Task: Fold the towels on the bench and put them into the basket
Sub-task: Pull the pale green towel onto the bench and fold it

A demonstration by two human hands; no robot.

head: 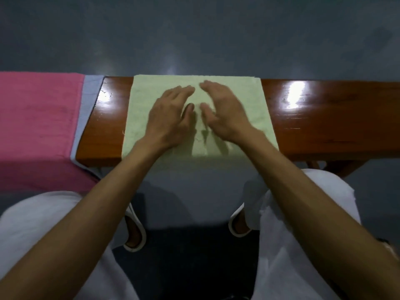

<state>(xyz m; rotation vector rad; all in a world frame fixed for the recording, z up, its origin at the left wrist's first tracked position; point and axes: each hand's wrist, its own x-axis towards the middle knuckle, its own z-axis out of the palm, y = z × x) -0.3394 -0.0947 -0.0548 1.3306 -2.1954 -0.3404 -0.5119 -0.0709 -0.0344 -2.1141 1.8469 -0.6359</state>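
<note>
A pale green towel (244,98) lies spread flat across the glossy brown wooden bench (324,118), its near part hanging over the front edge. My left hand (171,115) lies flat on the towel's middle with straight fingers. Just to its right, my right hand (223,111) is over the towel with its fingers extended; whether it touches the cloth I cannot tell. Neither hand grips anything. On the bench's left end a pink towel (36,118) is draped over a light blue towel (86,109), of which only a strip shows. No basket is in view.
Grey floor (194,35) stretches beyond the bench. My white-clad knees (313,191) and white slippers (135,234) are below the bench's front edge. The bench's right part shows bare wood with light glare.
</note>
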